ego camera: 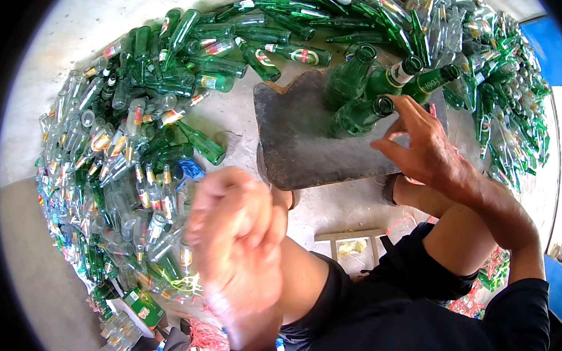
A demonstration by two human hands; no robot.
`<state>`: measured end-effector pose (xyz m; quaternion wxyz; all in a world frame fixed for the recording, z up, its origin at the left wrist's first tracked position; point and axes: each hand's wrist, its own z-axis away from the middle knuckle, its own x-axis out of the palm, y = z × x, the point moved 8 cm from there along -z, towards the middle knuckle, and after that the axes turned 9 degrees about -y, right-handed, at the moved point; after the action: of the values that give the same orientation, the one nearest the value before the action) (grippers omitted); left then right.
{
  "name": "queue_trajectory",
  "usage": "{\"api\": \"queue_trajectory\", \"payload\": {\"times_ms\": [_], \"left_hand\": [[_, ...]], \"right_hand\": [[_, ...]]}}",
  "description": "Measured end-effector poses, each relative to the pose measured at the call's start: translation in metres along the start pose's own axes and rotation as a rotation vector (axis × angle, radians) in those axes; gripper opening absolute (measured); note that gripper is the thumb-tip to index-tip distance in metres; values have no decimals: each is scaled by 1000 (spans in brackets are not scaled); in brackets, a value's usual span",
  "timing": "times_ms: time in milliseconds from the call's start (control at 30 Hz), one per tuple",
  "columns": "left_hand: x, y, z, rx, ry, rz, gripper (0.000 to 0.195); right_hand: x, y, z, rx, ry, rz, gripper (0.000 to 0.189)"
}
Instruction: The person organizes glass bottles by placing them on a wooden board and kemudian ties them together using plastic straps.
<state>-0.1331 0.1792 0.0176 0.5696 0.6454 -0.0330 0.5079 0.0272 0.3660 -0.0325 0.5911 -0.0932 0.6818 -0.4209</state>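
Four things of green glass, all bottles, stand upright on a dark, worn board in front of me. My right hand (416, 140) is beside the mouth of the nearest green glass bottle (357, 117), its thumb and fingers curved and apart with nothing between them; whether a fingertip touches the rim I cannot tell. Behind it stand a bottle with a white neck label (386, 82), a wide-bodied bottle (347, 82) and a bottle with a marked neck (427, 85). The board (303, 140) is above my knees. My left hand (240, 226), blurred and raised close to the camera, has curled fingers; its grip is unclear.
Heaped green bottles (259, 61) and clear bottles (110, 137) curve around the board from left to right. One green bottle (202, 142) lies on the floor left of it. A small wooden frame (333, 237) is between my legs. Red twine (208, 332) lies lower left near a green carton (144, 307).
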Motion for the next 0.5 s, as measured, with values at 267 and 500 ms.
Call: {"api": "queue_trajectory", "payload": {"times_ms": [267, 500], "left_hand": [[-27, 26, -139, -51, -121, -659, 20], [-175, -71, -299, -539, -98, -1296, 24]], "right_hand": [[-18, -1, 32, 87, -357, 266, 24], [-7, 1, 24, 62, -547, 388, 12]]}}
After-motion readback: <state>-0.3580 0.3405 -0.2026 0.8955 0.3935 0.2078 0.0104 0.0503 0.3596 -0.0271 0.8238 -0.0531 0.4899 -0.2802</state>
